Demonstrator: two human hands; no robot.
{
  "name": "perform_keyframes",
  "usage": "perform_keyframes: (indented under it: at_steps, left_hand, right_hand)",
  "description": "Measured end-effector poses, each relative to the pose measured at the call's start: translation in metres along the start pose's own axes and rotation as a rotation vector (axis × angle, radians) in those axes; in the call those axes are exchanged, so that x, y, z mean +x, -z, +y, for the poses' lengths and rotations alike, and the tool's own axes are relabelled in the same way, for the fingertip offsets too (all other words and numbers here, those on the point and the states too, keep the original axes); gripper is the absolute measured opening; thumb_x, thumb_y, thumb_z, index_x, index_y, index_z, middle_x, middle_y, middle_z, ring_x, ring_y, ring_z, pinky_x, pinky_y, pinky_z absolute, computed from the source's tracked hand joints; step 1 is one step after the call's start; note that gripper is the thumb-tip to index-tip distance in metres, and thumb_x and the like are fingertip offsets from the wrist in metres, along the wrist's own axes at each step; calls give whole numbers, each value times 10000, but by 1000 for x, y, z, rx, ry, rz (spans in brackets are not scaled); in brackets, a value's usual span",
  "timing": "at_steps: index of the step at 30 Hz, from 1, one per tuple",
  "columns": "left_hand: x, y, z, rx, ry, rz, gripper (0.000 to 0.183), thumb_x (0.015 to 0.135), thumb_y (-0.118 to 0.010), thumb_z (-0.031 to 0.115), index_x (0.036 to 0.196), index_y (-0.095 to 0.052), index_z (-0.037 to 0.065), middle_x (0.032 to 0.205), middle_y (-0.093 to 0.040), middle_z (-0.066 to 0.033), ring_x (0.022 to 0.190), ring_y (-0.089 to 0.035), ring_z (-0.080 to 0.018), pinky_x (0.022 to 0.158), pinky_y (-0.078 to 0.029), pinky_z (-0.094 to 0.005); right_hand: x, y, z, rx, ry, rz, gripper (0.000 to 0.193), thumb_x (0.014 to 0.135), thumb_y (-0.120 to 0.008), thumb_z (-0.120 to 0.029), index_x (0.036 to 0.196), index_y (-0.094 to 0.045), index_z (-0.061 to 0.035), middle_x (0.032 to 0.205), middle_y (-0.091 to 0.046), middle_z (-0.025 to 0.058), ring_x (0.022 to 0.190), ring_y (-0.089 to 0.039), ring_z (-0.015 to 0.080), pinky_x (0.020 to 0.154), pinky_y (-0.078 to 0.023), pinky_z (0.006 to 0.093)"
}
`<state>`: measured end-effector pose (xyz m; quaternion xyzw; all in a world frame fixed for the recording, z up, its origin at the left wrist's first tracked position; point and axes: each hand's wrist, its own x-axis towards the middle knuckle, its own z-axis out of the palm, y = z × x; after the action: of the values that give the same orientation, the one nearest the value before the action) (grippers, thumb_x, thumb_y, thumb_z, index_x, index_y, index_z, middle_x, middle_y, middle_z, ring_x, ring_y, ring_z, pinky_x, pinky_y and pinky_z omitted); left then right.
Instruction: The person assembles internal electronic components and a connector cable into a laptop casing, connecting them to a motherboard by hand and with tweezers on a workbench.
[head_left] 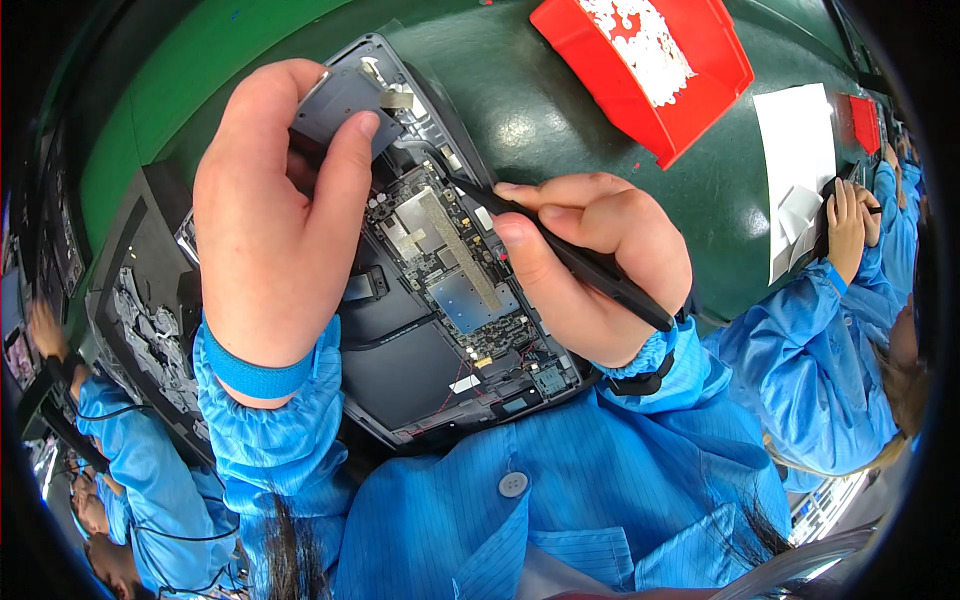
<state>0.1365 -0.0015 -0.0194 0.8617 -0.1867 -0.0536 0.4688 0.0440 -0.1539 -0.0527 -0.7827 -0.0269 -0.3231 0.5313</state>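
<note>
An opened dark grey laptop base (395,375) lies tilted in front of me, its circuit board (430,235) and black battery panels bare. At its far left corner, my left hand (275,200) pinches a small flat grey plate (345,105) between thumb and fingers, lifted at an angle. A short ribbon strip (396,100) shows at the plate's right edge. My right hand (600,255) grips a slim black pointed tool (590,265) like a pen. The tool's tip is over the board's upper right edge; whether it touches cannot be made out.
A red bin (700,75) with small white pieces stands at the far right on the green tabletop (520,130). White paper (800,170) lies farther right, near a co-worker's hands (850,225). At left is a dark tray (150,330) with grey parts. Other people in blue sit both sides.
</note>
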Motion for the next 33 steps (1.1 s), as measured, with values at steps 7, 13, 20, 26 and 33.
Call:
perform_keyframes:
  at_steps: [7, 13, 20, 26, 33]
  left_hand:
    - [-1, 0, 2, 6, -17, 15, 195, 846, -581, 23, 1027, -526, -20, 879, -569, -26, 781, -525, -59, 674, -427, -181]
    - [0, -1, 5, 2, -14, 8, 190, 848, -576, 20, 1027, -527, -19, 878, -569, -20, 758, -514, -51, 654, -419, -177]
    - [1, -2, 11, 117, -14, -14, 302, 760, -666, 35, 1026, -527, -2, 847, -580, -20, 700, -505, -61, 614, -408, -187]
    - [6, -12, 4, 331, -183, 19, 472, 629, -746, 69, 1042, -521, 22, 831, -580, -30, 665, -480, -101, 594, -402, -225]
    - [10, -17, 8, 449, -179, -6, 531, 590, -762, 95, 1053, -511, 29, 833, -565, -33, 684, -468, -119, 603, -404, -244]
  right_hand:
    - [0, 1, -1, 17, -21, 10, 236, 614, -738, 49, 653, -515, -19, 615, -566, 86, 640, -649, 241, 499, -487, 288]
    - [2, 2, 1, 20, 31, -7, 233, 602, -737, 67, 675, -529, -11, 620, -568, 87, 629, -644, 245, 521, -505, 299]
    - [7, 8, 6, -42, 221, -97, 252, 571, -739, 76, 691, -529, 6, 669, -592, 126, 614, -629, 259, 543, -526, 315]
    - [9, 13, 14, -63, 282, -124, 256, 562, -742, 63, 697, -529, 21, 690, -600, 147, 609, -620, 260, 544, -528, 319]
    - [12, 18, 14, -58, 245, -147, 232, 573, -731, 60, 689, -535, 16, 677, -594, 131, 612, -620, 258, 565, -528, 317]
